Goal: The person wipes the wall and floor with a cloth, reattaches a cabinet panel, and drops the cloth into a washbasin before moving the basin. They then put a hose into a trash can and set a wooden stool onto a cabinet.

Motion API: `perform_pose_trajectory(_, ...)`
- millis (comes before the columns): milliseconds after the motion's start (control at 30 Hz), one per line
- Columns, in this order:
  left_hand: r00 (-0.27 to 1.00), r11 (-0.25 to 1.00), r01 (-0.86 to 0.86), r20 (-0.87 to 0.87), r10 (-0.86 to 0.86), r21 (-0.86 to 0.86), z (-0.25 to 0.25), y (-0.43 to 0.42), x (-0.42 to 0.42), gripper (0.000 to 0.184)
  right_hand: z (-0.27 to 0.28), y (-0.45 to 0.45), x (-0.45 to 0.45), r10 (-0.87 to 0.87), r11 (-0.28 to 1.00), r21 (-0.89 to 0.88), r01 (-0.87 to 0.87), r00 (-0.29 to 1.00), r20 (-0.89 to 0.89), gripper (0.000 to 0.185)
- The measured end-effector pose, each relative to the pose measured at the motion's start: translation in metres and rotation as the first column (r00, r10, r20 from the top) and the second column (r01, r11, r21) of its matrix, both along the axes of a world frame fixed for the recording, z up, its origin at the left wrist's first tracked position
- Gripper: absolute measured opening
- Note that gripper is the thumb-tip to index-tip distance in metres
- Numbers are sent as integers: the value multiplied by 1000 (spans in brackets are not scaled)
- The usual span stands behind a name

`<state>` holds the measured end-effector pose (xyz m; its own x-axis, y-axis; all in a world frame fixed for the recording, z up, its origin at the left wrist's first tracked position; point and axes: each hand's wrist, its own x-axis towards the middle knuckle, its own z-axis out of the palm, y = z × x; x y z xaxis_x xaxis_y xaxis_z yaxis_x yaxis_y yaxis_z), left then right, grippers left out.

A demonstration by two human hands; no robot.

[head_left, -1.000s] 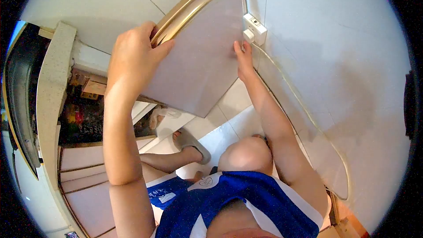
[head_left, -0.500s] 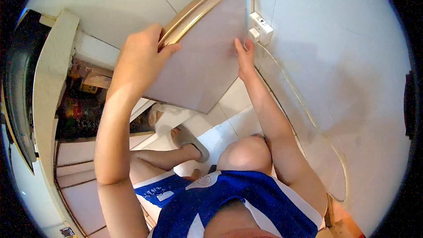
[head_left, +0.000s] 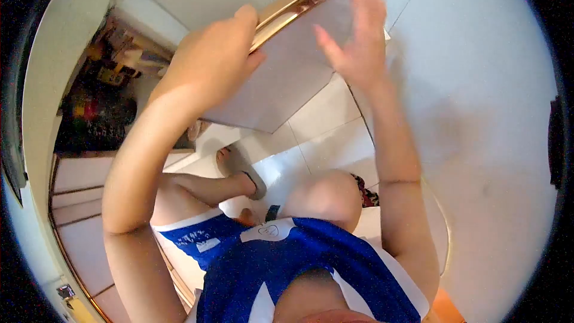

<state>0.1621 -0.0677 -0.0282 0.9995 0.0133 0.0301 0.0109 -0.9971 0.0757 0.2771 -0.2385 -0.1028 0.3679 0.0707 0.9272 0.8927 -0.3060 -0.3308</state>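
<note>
A flat grey panel [head_left: 287, 78] with a shiny gold-coloured edge strip [head_left: 293, 12] stands tilted before me, close to the wall. My left hand [head_left: 212, 60] is closed on the left end of that strip, thumb on the near face and fingers over the far side. Beside the strip's right end is my right hand [head_left: 365, 39], slightly blurred. Its thumb and fingers are spread apart, the fingertips near the gold strip; whether they touch it I cannot tell.
Pale tiled wall [head_left: 478, 119] rises on the right, with a light cord [head_left: 445, 221] along it. To the left, a dark shelf opening [head_left: 98, 107] holds cluttered items above pale drawer fronts [head_left: 81, 203]. My slippered foot [head_left: 239, 170] is on the tiled floor [head_left: 311, 134].
My right hand has risen from beside the plug to the strip's right end, its fingers spreading. My left hand still grips the panel. The white socket and plug are now mostly hidden.
</note>
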Motion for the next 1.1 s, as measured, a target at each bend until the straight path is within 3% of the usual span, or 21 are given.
perform_pose_trajectory(33, 999, 999, 43, -6, -43, -3, 1, 1, -2, 38, 23, 1, -3, 47, 950, -308, -48, 999, -12, 49)
perform_pose_trajectory(67, 999, 999, 31, -18, -31, -10, 3, 2, -3, 38, 38, 3, -4, 88, 808, -582, -95, 995, -41, 52)
perform_pose_trajectory(100, 998, 998, 49, -36, -50, -29, 4, 2, -4, 40, 47, 7, 0, 96, 804, -585, -105, 994, -47, 52)
perform_pose_trajectory(167, 996, 996, 74, -51, -76, -55, 8, 3, -13, 43, 58, 13, 23, 332, 554, -766, -326, 930, -155, 41)
perform_pose_trajectory(200, 998, 993, 51, 29, -49, -109, 11, 1, -27, 48, 62, 17, 30, 325, 553, -768, -325, 932, -160, 41)
perform_pose_trajectory(267, 994, 985, 46, 104, -28, -168, 10, 4, -53, 55, 68, 26, 44, 233, 392, -801, -453, 891, -389, 31)
perform_pose_trajectory(333, 924, 992, 35, 382, 15, -123, -5, 10, -77, 69, 77, 25, 46, 282, 409, -791, -456, 887, -366, 28)
perform_pose_trajectory(367, 935, 977, -14, 343, 88, -212, -15, 11, -85, 72, 85, 25, 44, 246, 356, -813, -460, 886, -394, 27)
perform_pose_trajectory(433, 912, 974, -26, 394, 116, -226, -38, 7, -88, 73, 90, 26, 44, 203, 301, -837, -457, 888, -412, 26)
perform_pose_trajectory(500, 899, 969, -65, 408, 161, -238, -49, 4, -86, 74, 89, 30, 50, 83, 167, -893, -417, 909, -409, 24)
perform_pose_trajectory(667, 888, 965, -9, 440, 129, -263, -51, -1, -76, 73, 98, 15, 53, 66, 147, -912, -382, 924, -376, 21)
perform_pose_trajectory(767, 882, 962, -34, 444, 156, -271, -48, 0, -76, 59, 96, 20, 57, 88, 143, -916, -376, 926, -367, 20)
perform_pose_trajectory(833, 885, 986, -36, 453, 108, -164, -47, 6, -77, 75, 92, 26, 58, 114, 169, -915, -367, 929, -352, 20)
perform_pose_trajectory(900, 879, 993, -33, 470, 83, -112, -44, 7, -83, 71, 89, 33, 57, 58, 67, -964, -258, 965, -255, 22)
perform_pose_trajectory(967, 884, 997, -43, 462, 68, -65, -49, 9, -88, 67, 90, 33, 56, 7, 81, -939, -334, 942, -334, 24)
perform_pose_trajectory(1033, 638, 984, 89, 767, 63, -155, -68, 17, -89, 45, 87, 31, 56, -39, 98, -909, -406, 911, -411, 25)
perform_pose_trajectory(1067, 639, 985, 74, 766, 75, -157, -83, 19, -97, 45, 86, 31, 57, -52, 92, -925, -368, 926, -373, 26)
perform_pose_trajectory(1100, 698, 884, -14, 628, 344, -468, -105, 20, -108, 41, 86, 33, 55, -66, 90, -941, -326, 941, -332, 27)
